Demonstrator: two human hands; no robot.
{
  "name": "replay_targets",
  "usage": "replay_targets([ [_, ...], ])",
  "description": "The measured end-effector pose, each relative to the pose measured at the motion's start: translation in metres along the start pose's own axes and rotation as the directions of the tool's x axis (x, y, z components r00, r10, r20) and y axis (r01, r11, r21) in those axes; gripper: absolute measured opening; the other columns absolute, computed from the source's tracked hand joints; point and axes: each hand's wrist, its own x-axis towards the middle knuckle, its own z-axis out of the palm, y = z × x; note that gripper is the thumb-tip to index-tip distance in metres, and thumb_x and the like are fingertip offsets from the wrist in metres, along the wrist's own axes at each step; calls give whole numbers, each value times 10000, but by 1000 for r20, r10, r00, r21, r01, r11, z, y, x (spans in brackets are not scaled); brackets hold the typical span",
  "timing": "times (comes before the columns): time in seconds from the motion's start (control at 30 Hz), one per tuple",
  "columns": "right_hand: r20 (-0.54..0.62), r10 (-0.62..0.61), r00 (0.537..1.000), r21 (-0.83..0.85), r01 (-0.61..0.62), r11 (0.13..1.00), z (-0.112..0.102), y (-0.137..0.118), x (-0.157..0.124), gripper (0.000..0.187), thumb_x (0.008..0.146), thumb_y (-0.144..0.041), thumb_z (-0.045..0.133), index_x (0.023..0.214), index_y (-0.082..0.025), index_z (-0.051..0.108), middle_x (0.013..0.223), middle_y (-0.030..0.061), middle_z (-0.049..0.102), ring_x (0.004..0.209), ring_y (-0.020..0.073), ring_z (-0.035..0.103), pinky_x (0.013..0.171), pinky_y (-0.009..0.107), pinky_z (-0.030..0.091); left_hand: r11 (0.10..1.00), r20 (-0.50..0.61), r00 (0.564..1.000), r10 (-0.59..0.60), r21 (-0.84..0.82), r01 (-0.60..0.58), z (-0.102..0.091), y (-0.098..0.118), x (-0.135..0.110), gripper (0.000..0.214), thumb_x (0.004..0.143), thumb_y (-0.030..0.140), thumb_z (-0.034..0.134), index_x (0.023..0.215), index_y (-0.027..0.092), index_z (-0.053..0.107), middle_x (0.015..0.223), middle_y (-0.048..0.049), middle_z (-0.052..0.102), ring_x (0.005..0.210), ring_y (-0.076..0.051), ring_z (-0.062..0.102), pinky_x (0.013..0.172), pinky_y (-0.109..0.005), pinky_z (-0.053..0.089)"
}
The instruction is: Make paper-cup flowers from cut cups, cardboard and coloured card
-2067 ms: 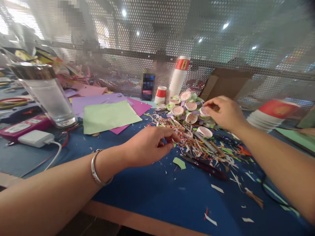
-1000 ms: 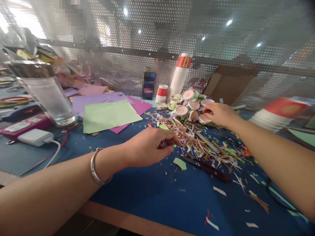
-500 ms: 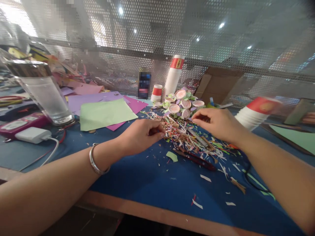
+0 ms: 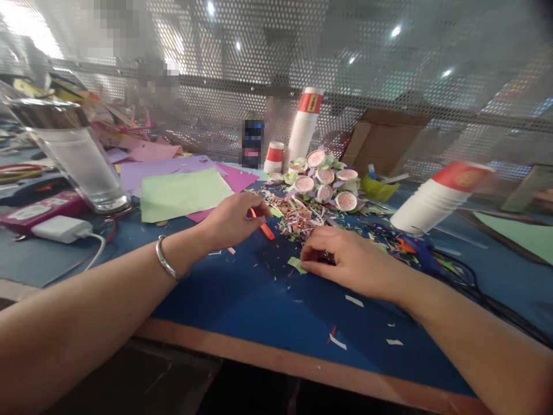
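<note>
My left hand [image 4: 237, 218], with a silver bangle at the wrist, hovers at the left edge of a heap of paper scraps [image 4: 298, 216]. Its fingers are bent, with a gap between thumb and forefinger. An orange stick [image 4: 266, 230] shows beside and behind that thumb. My right hand [image 4: 345, 256] is curled down at the near side of the heap. Its thumb tip is beside a small green paper scrap [image 4: 296, 264]. Something dark shows under its fingers, too hidden to name. Behind the heap sits a cluster of round, pink-printed discs [image 4: 325, 176] with green and purple paper bits.
Stacked paper cups [image 4: 302, 129] stand at the back; another stack [image 4: 436, 199] leans at right. A blue glue gun [image 4: 425, 253] with cables lies by my right forearm. Coloured sheets [image 4: 184, 193], a glass bottle [image 4: 88, 167] and a white charger [image 4: 63, 229] are at left.
My left hand has drawn back to the left, and the orange stick has come into view. My right hand has moved down and left, over the dark tools at the heap's near side.
</note>
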Motion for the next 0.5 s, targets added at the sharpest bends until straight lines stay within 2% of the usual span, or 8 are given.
replay_targets([
  [0.13, -6, -67, 998, 12, 67, 998, 2, -4, -2, 105, 932, -286, 665, 869, -213, 709, 907, 54, 697, 891, 213, 624, 785, 344, 461, 998, -29, 1000, 6, 56, -5, -2, -2, 1, 227, 859, 136, 549, 976, 183, 737, 964, -58, 740, 863, -171, 634, 804, -319, 502],
  [0.2, -32, -63, 998, 19, 64, 998, 1, -3, -4, 118, 951, -274, 635, 878, -213, 704, 925, 52, 701, 921, 213, 629, 816, 347, 463, 997, -23, 1000, 10, 70, -9, -3, -3, 2, 263, 866, 125, 534, 1013, 188, 743, 982, -62, 747, 910, -183, 643, 848, -336, 506],
  [0.37, -116, -3, 993, 4, 3, 1000, -6, 7, -4, 172, 972, -320, 601, 894, -218, 716, 914, 53, 701, 874, 208, 640, 796, 348, 472, 975, 62, 991, 120, 178, -129, 1, -6, 4, 302, 877, 107, 531, 1076, 192, 742, 1079, -79, 730, 1097, -236, 612, 1028, -437, 432],
  [0.5, -156, 9, 988, -11, -10, 1000, -9, 16, -5, 185, 970, -324, 590, 873, -226, 714, 873, 48, 695, 821, 200, 646, 756, 337, 471, 954, 146, 979, 139, 247, -172, 4, -8, 5, 244, 886, 143, 562, 1040, 190, 746, 1082, -90, 690, 1096, -255, 570, 1028, -442, 410],
])
